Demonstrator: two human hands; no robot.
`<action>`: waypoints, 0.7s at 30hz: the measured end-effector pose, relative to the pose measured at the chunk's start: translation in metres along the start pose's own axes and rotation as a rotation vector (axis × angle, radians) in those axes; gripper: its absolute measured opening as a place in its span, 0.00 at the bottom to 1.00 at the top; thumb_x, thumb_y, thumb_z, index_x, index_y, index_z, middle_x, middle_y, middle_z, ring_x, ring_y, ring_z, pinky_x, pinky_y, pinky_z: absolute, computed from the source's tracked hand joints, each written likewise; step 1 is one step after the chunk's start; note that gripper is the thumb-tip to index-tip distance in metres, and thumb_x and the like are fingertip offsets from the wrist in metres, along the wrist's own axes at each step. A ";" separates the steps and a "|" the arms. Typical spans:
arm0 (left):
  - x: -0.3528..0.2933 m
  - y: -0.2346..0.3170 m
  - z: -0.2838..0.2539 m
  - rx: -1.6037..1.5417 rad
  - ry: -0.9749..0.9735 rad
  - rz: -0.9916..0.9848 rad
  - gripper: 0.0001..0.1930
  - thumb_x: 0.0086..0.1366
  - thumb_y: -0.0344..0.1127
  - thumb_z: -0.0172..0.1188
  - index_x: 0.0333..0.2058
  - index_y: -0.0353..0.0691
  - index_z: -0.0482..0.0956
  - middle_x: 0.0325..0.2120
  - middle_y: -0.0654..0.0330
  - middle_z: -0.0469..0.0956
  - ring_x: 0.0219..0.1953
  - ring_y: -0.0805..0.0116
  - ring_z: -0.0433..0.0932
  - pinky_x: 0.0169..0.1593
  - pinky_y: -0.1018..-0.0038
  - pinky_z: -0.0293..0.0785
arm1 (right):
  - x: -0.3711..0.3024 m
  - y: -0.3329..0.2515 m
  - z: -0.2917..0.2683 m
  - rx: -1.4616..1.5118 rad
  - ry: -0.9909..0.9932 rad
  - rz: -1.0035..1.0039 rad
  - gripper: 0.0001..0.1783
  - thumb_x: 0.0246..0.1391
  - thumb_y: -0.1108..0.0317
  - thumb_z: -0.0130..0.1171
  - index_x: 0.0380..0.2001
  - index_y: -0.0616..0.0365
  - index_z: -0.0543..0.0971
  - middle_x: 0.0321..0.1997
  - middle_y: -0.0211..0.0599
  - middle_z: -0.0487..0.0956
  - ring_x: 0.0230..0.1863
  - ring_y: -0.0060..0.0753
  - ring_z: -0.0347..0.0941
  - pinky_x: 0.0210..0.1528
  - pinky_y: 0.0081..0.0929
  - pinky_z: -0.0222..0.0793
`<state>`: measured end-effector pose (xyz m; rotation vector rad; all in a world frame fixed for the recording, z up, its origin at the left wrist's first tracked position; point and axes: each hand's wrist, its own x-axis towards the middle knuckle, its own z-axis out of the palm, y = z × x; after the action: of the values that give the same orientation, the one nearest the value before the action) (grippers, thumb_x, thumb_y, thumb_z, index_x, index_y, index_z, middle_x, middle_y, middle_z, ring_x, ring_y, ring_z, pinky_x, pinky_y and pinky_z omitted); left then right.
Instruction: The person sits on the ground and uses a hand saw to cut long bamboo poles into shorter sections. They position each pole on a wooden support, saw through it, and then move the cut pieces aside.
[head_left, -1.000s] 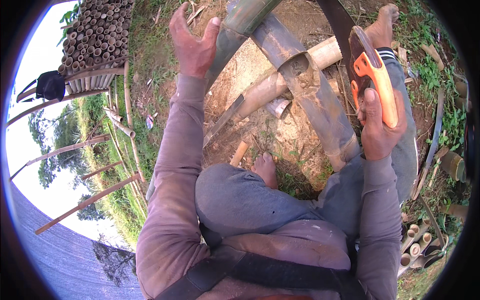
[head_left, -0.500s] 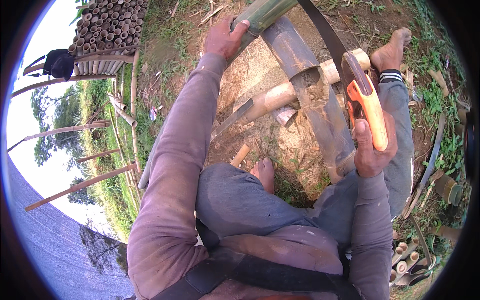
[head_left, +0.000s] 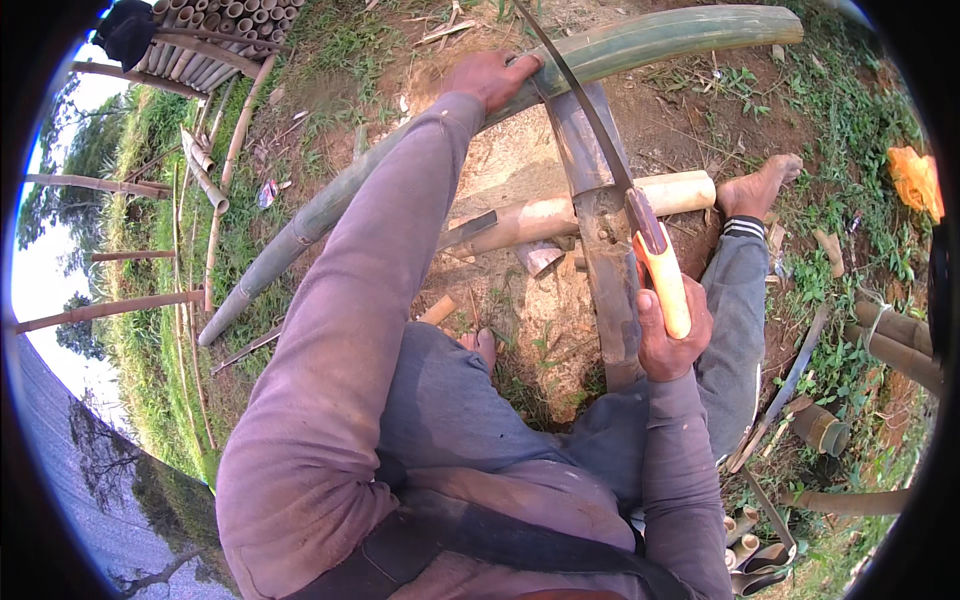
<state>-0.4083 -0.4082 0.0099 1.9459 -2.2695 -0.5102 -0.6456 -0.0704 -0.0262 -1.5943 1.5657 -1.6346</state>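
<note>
A long green bamboo pole (head_left: 680,42) slants across from the lower left to the far right, resting over a dark bamboo piece (head_left: 590,135). My left hand (head_left: 490,80) is closed around the pole near its middle. In my right hand (head_left: 675,335) is a handsaw (head_left: 668,290) with an orange handle, gripped with the thumb along its side. Its long dark blade crosses the pole just right of my left hand; I cannot tell whether the teeth touch it. Below, an opened bamboo length (head_left: 612,270) lies across a pale bamboo log (head_left: 535,222).
My bare foot (head_left: 755,185) is beside the log's right end. A flat dark blade (head_left: 467,231) lies against the log. Stacked bamboo tubes (head_left: 215,25) stand far left, an orange bag (head_left: 915,182) at right, and cut bamboo pieces (head_left: 820,428) at lower right. Sawdust covers the ground.
The view has shifted, so more of the pole shows. The saw has moved left in the picture, its blade now crossing the pole nearer my left hand. Both hands keep their grips.
</note>
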 end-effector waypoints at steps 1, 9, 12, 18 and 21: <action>0.000 0.001 0.002 0.012 0.010 -0.025 0.41 0.67 0.75 0.46 0.59 0.45 0.83 0.55 0.45 0.83 0.59 0.47 0.80 0.63 0.53 0.73 | 0.001 -0.001 0.002 -0.009 0.000 -0.003 0.20 0.59 0.64 0.74 0.46 0.68 0.80 0.36 0.46 0.83 0.34 0.43 0.82 0.38 0.35 0.77; -0.007 0.010 -0.005 -0.017 -0.014 -0.055 0.46 0.63 0.79 0.45 0.58 0.43 0.83 0.57 0.45 0.82 0.60 0.46 0.80 0.63 0.51 0.72 | -0.003 -0.003 0.004 -0.017 -0.035 0.044 0.21 0.60 0.63 0.74 0.46 0.68 0.80 0.37 0.47 0.83 0.33 0.42 0.82 0.39 0.35 0.76; -0.005 0.006 -0.006 -0.039 -0.027 -0.067 0.52 0.59 0.83 0.47 0.58 0.38 0.83 0.57 0.44 0.82 0.60 0.47 0.81 0.64 0.51 0.73 | 0.000 -0.010 0.008 0.051 -0.023 0.055 0.24 0.63 0.59 0.70 0.49 0.71 0.79 0.44 0.51 0.83 0.42 0.42 0.82 0.49 0.36 0.77; -0.009 0.012 -0.011 -0.015 -0.044 -0.069 0.49 0.60 0.80 0.47 0.55 0.36 0.84 0.52 0.40 0.83 0.54 0.44 0.83 0.57 0.50 0.76 | 0.003 -0.008 0.009 0.118 -0.055 0.116 0.34 0.67 0.54 0.64 0.60 0.77 0.75 0.59 0.60 0.80 0.61 0.53 0.79 0.65 0.44 0.72; -0.010 0.012 -0.012 -0.028 -0.048 -0.080 0.50 0.60 0.81 0.47 0.55 0.35 0.84 0.51 0.41 0.84 0.54 0.44 0.84 0.57 0.50 0.77 | 0.000 -0.011 0.006 0.079 -0.086 0.122 0.34 0.68 0.53 0.63 0.61 0.77 0.74 0.61 0.63 0.80 0.63 0.55 0.78 0.66 0.46 0.72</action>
<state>-0.4143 -0.3988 0.0265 2.0395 -2.2072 -0.6008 -0.6366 -0.0698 -0.0182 -1.4780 1.5048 -1.5239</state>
